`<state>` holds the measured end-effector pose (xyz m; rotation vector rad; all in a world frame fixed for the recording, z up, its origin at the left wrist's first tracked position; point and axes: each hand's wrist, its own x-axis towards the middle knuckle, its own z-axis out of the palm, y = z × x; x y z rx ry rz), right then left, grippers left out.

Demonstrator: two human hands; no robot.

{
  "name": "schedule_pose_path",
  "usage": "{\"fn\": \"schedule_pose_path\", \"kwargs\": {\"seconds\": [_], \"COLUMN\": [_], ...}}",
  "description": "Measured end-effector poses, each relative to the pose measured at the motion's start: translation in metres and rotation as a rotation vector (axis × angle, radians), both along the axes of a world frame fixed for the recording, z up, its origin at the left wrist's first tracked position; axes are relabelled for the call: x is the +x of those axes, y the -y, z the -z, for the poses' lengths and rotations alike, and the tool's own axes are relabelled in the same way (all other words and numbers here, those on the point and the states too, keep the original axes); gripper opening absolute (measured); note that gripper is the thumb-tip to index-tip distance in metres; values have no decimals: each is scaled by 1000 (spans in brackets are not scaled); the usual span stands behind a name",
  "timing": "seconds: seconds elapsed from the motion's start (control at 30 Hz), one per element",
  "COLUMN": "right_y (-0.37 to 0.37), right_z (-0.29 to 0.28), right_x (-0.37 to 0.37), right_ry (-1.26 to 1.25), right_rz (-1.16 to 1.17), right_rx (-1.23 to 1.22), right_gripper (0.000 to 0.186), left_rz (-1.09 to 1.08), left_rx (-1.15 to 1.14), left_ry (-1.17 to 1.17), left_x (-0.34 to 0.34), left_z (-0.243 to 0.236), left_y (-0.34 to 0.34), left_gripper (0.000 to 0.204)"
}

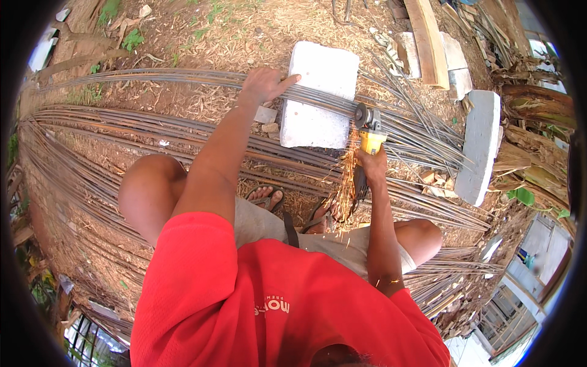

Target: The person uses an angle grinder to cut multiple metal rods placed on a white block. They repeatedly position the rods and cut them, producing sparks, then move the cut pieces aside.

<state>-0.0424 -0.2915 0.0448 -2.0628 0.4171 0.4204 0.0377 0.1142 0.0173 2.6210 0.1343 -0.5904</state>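
Observation:
My left hand (264, 85) is closed over a bundle of thin steel rods (324, 100), its thumb stretched along them. The bundle lies across a white block (321, 61) on the ground. My right hand (372, 162) grips a yellow angle grinder (370, 140) just right of the block. The grinder's disc (362, 114) meets the rods at the block's right edge. Orange sparks (348, 177) stream from there down toward my sandalled feet (321, 214). My hand hides part of the grinder's body.
More long rods (140, 122) run across the ground between the block and my feet. A grey slab (480, 147) stands at the right, by the rod ends. Wooden planks (426, 43) lie at the upper right. Dry leaves and wood chips cover the soil (232, 37).

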Motion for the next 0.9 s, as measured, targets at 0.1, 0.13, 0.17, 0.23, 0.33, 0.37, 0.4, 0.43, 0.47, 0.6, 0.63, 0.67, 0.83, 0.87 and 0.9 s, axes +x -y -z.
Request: {"fn": "schedule_pose_path", "kwargs": {"seconds": [0.1, 0.13, 0.17, 0.23, 0.33, 0.37, 0.4, 0.43, 0.47, 0.6, 0.63, 0.67, 0.83, 0.87, 0.9], "right_y": [-6, -8, -7, -8, -3, -2, -1, 0, 2, 5, 4, 3, -3, -4, -5], "right_z": [3, 4, 3, 2, 1, 2, 4, 7, 9, 14, 15, 14, 3, 2, 3], "right_x": [1, 2, 1, 0, -8, -10, -12, -14, -13, -10, -8, -6, 2, 2, 3], "right_ry": [14, -6, -34, -43, -29, -36, -75, -83, -50, -36, -55, 9, 4, 2, 12], "right_rz": [28, 56, 79, 60, 22, 18, 23, 57, 26, -3, 18, -6, -4, 11, 11], "right_rx": [-46, -60, -20, 28, -18, -26, -40, -35, -66, -148, -158, -123, -30, -39, -27], "right_gripper": [47, 49, 47, 47, 47, 47, 48, 50, 51, 52, 51, 51, 50, 51, 51], "left_rz": [11, 14, 14, 20, 44, 43, 42, 42, 27, 7, 4, 3, -10, 4, 9], "left_rx": [-13, -11, -15, -8, 4, 8, 13, 24, -11, -48, -37, -38, -32, -24, -5], "left_ry": [-8, -1, 5, 25, 3, 9, 15, 23, 23, 24, 20, 10, -78, -35, 12], "left_x": [0, 0, -1, -2, -2, -1, -1, -2, -2, -2, -1, 0, 3, 3, 1], "left_z": [0, -1, -3, -5, -6, -6, -5, -3, -2, 3, 3, 4, 8, 10, 11], "left_y": [0, 0, 0, -1, -2, -2, -2, -2, -2, -2, -2, -2, -3, -2, -1], "left_gripper": [95, 94, 94, 94, 94, 94, 94, 94, 97, 103, 102, 103, 102, 100, 98]}}
